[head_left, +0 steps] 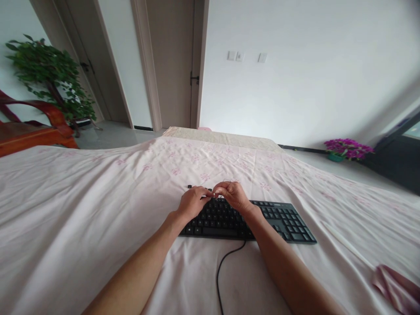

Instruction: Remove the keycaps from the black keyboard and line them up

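A black keyboard (282, 218) lies on a pale pink patterned sheet (98, 210); its black cable (223, 267) runs toward me. My left hand (192, 202) rests over the keyboard's upper left keys with fingers curled. My right hand (233, 195) sits just beside it over the top row, fingers pinched; the fingertips of both hands meet on something small that I cannot make out. A small dark piece (189, 186), possibly a loose keycap, lies on the sheet just beyond the left hand.
A folded pink cloth (395, 288) lies at the lower right. A red wooden chair (36, 127) and green plant (49, 70) stand at the left, purple flowers (348, 148) at the right, doors (170, 61) behind.
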`<state>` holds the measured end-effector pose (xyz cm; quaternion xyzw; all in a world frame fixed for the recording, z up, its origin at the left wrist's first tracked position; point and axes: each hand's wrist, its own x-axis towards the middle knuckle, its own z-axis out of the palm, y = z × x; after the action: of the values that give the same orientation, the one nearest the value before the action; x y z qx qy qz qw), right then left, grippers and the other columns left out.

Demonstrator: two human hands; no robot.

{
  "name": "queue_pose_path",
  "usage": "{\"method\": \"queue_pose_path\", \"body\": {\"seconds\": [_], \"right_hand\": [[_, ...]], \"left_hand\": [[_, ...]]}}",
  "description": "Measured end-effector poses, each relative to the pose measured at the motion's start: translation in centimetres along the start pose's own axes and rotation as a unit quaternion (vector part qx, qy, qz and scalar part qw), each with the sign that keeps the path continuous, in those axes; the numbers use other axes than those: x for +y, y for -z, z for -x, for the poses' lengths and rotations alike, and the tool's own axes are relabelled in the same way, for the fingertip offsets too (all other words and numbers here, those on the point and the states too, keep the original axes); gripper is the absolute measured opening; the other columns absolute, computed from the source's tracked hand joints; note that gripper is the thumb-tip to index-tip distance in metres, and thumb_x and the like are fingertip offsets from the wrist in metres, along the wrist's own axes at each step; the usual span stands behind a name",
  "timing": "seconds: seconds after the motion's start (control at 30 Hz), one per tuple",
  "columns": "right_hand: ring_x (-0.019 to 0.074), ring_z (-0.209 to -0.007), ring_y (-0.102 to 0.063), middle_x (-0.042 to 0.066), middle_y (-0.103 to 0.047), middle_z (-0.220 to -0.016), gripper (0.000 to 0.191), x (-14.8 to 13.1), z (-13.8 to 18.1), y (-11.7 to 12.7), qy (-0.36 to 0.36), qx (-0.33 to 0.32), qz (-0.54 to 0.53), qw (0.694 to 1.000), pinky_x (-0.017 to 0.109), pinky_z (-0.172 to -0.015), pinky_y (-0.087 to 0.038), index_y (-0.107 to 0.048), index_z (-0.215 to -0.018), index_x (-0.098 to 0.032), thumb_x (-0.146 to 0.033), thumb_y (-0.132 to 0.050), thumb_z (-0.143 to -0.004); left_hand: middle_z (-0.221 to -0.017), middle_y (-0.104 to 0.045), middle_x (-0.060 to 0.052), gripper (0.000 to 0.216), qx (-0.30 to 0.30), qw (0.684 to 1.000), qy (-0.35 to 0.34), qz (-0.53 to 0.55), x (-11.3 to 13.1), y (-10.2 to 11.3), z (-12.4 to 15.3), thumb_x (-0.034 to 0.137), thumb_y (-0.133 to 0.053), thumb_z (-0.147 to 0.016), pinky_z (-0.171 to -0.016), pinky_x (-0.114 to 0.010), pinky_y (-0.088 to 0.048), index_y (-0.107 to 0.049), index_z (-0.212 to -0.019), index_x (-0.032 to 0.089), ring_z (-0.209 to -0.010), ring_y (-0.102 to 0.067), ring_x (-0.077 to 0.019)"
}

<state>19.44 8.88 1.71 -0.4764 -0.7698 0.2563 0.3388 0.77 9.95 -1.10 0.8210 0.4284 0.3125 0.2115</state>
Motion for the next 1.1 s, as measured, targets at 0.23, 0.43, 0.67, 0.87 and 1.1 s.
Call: {"method": "queue_pose_path", "body": {"seconds": [0.23,0.43,0.67,0.87,1.1], "right_hand": [[0.0139,-0.065,-0.061,0.004,-0.069,-0.071,0.046,0.9,0.4,0.2,0.016,-0.006,-0.059,0.998,0.023,-0.064,-0.046,-0.07,-0.073,-0.017,-0.053,-0.046,-0.089],[0.0144,-0.062,-0.061,0.005,-0.07,-0.072,0.052,1.6,1.0,0.6,-0.003,-0.003,-0.102,0.995,0.023,-0.059,-0.047,-0.071,-0.079,-0.016,-0.059,-0.044,-0.087],[0.015,-0.073,-0.064,0.003,-0.071,-0.076,0.047,-0.2,0.4,0.8,0.007,-0.048,0.015,0.999,0.023,-0.073,-0.047,-0.072,-0.075,-0.019,-0.055,-0.045,-0.089],[0.0144,-0.063,-0.062,0.005,-0.069,-0.069,0.053,1.6,0.3,0.6,-0.009,-0.012,-0.131,0.991,0.022,-0.058,-0.048,-0.073,-0.081,-0.015,-0.059,-0.044,-0.086],[0.0135,-0.065,-0.063,0.003,-0.07,-0.069,0.049,0.9,0.3,0.5,0.015,-0.023,-0.04,0.999,0.022,-0.064,-0.045,-0.072,-0.075,-0.018,-0.055,-0.044,-0.089]], "left_hand": [[-0.094,-0.071,-0.001,0.018,-0.008,1.0,-0.003,-0.002,0.0,0.0,0.1,0.022,-0.059,-0.08,-0.086,-0.028,-0.045,-0.073,-0.09,0.028,-0.092,-0.062,-0.0184],[-0.094,-0.07,-0.001,0.019,-0.019,1.0,0.005,0.018,0.3,-0.1,0.2,0.024,-0.058,-0.081,-0.085,-0.027,-0.046,-0.074,-0.09,0.029,-0.091,-0.062,-0.0175],[-0.089,-0.071,0.0,0.017,-0.02,1.0,0.014,0.005,0.2,-0.5,0.1,0.024,-0.061,-0.079,-0.08,-0.027,-0.046,-0.074,-0.088,0.028,-0.086,-0.064,-0.0181],[-0.088,-0.071,0.0,0.015,-0.008,0.999,0.013,0.037,-0.2,-0.9,0.0,0.022,-0.062,-0.078,-0.082,-0.026,-0.047,-0.074,-0.086,0.026,-0.085,-0.064,-0.0162],[-0.085,-0.071,0.001,0.012,-0.001,0.999,0.018,0.052,-0.2,-0.8,-0.1,0.022,-0.064,-0.076,-0.079,-0.026,-0.046,-0.073,-0.083,0.025,-0.082,-0.064,-0.0159]]}}
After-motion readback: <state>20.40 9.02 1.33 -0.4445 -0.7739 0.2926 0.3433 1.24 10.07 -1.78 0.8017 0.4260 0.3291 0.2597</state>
